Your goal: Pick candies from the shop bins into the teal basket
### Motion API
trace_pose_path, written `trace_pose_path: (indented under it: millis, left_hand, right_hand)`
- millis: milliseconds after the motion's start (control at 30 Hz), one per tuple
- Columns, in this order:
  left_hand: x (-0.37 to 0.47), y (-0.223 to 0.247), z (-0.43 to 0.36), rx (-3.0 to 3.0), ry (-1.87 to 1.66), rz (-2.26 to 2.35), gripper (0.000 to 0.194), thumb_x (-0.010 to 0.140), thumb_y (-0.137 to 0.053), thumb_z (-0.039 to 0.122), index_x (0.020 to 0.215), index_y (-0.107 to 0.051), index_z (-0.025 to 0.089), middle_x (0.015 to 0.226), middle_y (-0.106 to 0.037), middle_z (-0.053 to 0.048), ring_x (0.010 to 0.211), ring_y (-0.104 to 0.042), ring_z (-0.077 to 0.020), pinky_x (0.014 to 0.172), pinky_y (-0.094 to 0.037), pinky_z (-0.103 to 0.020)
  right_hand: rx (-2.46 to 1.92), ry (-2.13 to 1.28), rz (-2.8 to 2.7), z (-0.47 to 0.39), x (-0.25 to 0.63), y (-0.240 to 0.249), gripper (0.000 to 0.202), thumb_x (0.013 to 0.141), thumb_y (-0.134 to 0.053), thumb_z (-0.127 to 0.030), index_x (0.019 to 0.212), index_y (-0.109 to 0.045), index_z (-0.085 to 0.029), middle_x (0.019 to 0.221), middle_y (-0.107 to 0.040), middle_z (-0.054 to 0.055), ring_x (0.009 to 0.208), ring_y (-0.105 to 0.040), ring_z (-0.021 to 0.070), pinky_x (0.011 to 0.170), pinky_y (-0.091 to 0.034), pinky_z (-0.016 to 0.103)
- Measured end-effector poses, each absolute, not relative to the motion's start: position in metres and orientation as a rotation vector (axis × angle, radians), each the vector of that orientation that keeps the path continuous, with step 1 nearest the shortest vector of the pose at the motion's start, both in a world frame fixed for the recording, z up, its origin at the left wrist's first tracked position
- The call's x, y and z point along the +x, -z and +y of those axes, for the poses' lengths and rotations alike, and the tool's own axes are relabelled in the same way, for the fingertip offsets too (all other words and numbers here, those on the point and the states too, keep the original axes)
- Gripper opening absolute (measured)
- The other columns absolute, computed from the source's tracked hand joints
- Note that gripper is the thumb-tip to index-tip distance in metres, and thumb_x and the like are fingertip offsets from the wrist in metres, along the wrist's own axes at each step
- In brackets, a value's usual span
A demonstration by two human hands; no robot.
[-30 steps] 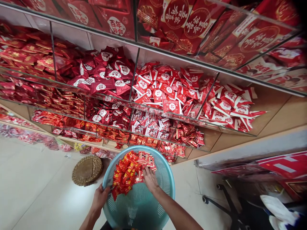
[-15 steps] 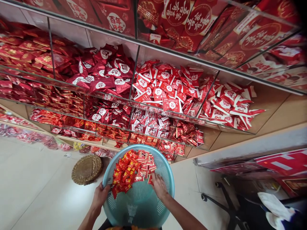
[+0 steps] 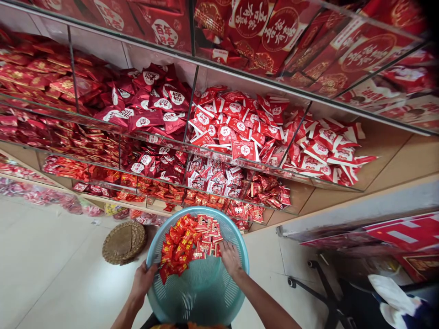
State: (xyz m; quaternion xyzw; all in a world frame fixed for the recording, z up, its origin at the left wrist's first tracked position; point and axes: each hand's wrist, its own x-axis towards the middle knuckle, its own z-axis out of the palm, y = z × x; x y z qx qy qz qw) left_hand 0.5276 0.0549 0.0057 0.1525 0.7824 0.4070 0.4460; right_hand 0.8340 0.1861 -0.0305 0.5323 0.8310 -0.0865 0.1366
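Observation:
A light-blue plastic basket (image 3: 242, 285) with slotted walls fills the lower middle of the view. My left hand (image 3: 143, 279) is closed round its left rim. Inside, orange-red wrapped candies (image 3: 178, 244) are heaped on the left. Beside them, towards the back right, lies a group of small red-and-cream packets (image 3: 206, 237). My right hand (image 3: 230, 257) is in the basket at the right edge of those packets. Its fingers are stretched out and point at the far wall; the fingertips are at or touching the nearest packet.
Ahead, tiered shelves with glass dividers hold dark red packets (image 3: 164, 98) and red-and-white packets (image 3: 236, 121). A round woven stool (image 3: 124, 243) stands on the floor left of the basket. To the right are a wheeled chair base (image 3: 325, 292) and a white cloth (image 3: 391, 294).
My right hand has shifted slightly right and up, its fingers straightening off a packet that now lies nearer the group. The left hand keeps its hold.

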Motion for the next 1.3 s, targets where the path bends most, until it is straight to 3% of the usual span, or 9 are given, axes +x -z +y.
trace_pose_path:
  millis: [500, 767, 967, 1100, 1300]
  left_hand:
    - [0.527, -0.004, 0.054, 0.351, -1.048, 1.914, 0.032, 0.052, -0.066, 0.042, 0.073, -0.061, 0.018, 0.057, -0.061, 0.002, 0.057, -0.060, -0.0196, 0.053, -0.044, -0.030]
    - [0.528, -0.010, 0.055, 0.339, -1.004, 1.953, 0.030, 0.053, -0.061, 0.040, 0.073, -0.060, 0.018, 0.057, -0.061, 0.001, 0.056, -0.056, -0.0179, 0.053, -0.043, -0.029]
    - [0.530, -0.012, 0.055, 0.334, -1.036, 1.929, 0.030, 0.052, -0.064, 0.038, 0.074, -0.060, 0.018, 0.058, -0.063, 0.001, 0.058, -0.056, -0.0183, 0.054, -0.043, -0.029]
    - [0.530, -0.011, 0.054, 0.325, -1.036, 1.924, 0.033, 0.052, -0.066, 0.041, 0.075, -0.059, 0.018, 0.058, -0.062, 0.002, 0.057, -0.056, -0.0183, 0.055, -0.043, -0.030]
    - [0.531, -0.014, 0.055, 0.324, -1.013, 1.941, 0.032, 0.050, -0.067, 0.044, 0.069, -0.059, 0.018, 0.057, -0.061, 0.002, 0.056, -0.056, -0.0178, 0.053, -0.042, -0.029]
  right_hand:
    - [1.641, 0.178, 2.454, 0.186, 0.839, 0.053, 0.039, 0.088, -0.040, -0.004, 0.118, -0.060, -0.018, 0.120, -0.064, 0.012, 0.109, -0.060, 0.0264, 0.093, -0.047, 0.039]
    - [1.642, 0.394, 2.440, 0.179, 0.841, 0.056, 0.036, 0.086, -0.048, -0.008, 0.115, -0.064, -0.020, 0.116, -0.066, 0.010, 0.107, -0.063, 0.0235, 0.094, -0.049, 0.034]
    - [1.715, 0.508, 2.391, 0.169, 0.838, 0.055, 0.044, 0.080, -0.051, -0.008, 0.123, -0.060, -0.016, 0.125, -0.062, 0.012, 0.110, -0.063, 0.0239, 0.092, -0.050, 0.029]
    - [1.735, 0.531, 2.368, 0.158, 0.836, 0.054, 0.051, 0.077, -0.053, -0.006, 0.127, -0.058, -0.014, 0.127, -0.060, 0.014, 0.110, -0.063, 0.0255, 0.091, -0.051, 0.029]
    - [1.610, 0.339, 2.445, 0.149, 0.833, 0.046, 0.048, 0.080, -0.049, -0.004, 0.122, -0.060, -0.023, 0.125, -0.062, 0.010, 0.109, -0.062, 0.0265, 0.093, -0.051, 0.037]
